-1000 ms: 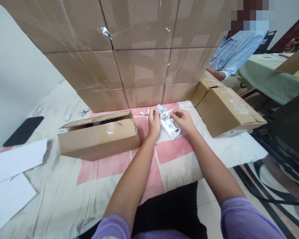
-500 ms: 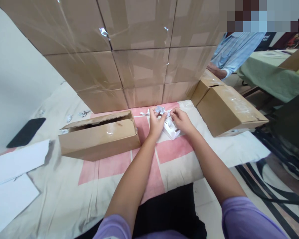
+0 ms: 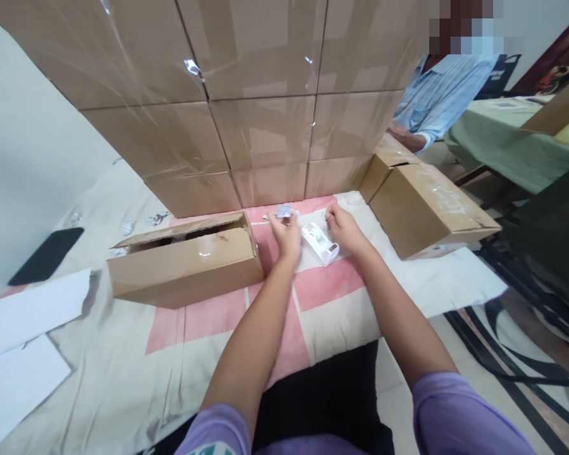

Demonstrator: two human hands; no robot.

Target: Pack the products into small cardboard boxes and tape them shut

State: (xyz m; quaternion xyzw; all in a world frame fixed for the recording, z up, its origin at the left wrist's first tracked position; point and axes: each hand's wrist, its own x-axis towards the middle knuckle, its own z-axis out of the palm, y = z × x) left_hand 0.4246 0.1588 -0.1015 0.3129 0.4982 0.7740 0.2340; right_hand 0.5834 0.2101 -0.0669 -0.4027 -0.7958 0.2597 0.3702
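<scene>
Between my hands a white tape dispenser rests on the pink and cream bedsheet. My left hand, just left of the dispenser, pinches a small crumpled printed paper at its fingertips. Right of the dispenser, close to its edge, my right hand has its fingers pressed together; whatever they hold, if anything, is too small to make out.
Taped cardboard boxes stand stacked behind my hands. A long carton lies at the left, another carton at the right. White papers and a black phone-like slab are far left. A person in a blue shirt is beyond.
My left hand has moved left with the crumpled paper, away from my right hand. The dispenser, partly covered before, now shows fully between them.
</scene>
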